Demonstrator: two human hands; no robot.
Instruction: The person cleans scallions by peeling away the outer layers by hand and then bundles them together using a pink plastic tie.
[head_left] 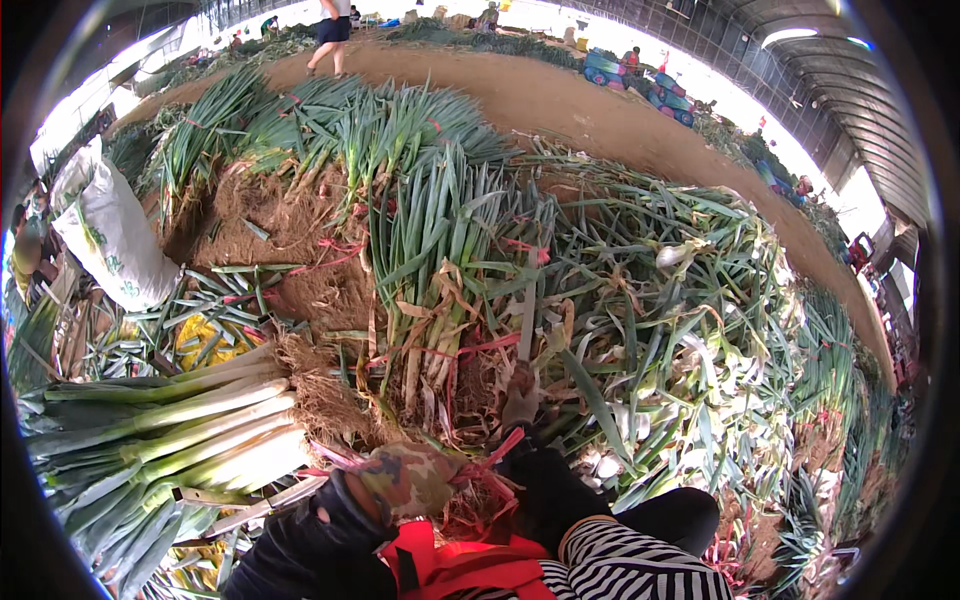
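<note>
Leek bundle (215, 412) lies flat, green leaves to the left, pale stems in the middle and shaggy roots (325, 400) toward the right. Just beside its root end is the left hand (410, 480) in a camouflage glove. Its fingers bend inward next to a red ribbon (497, 447); I cannot tell whether they pinch it. A black sleeve (310, 545) covers the left forearm, just below the bundle. Farther right of the bundle, the right hand (520, 397) is gloved too, its fingers wrapped round a knife (529, 318) whose long blade points away from the wearer. Beyond the bundle's roots, to the upper right, slimmer green onions (430, 230) are packed close together, with red ties among them. Well to the right of the bundle spreads a heap of loose leaves (680, 340). Behind the bundle, a yellow bag (197, 338) shows under cut leaves, and a white sack (115, 235) leans farther back. Another person (333, 33) in dark shorts is on the brown path (560, 95), well beyond the bundle.
</note>
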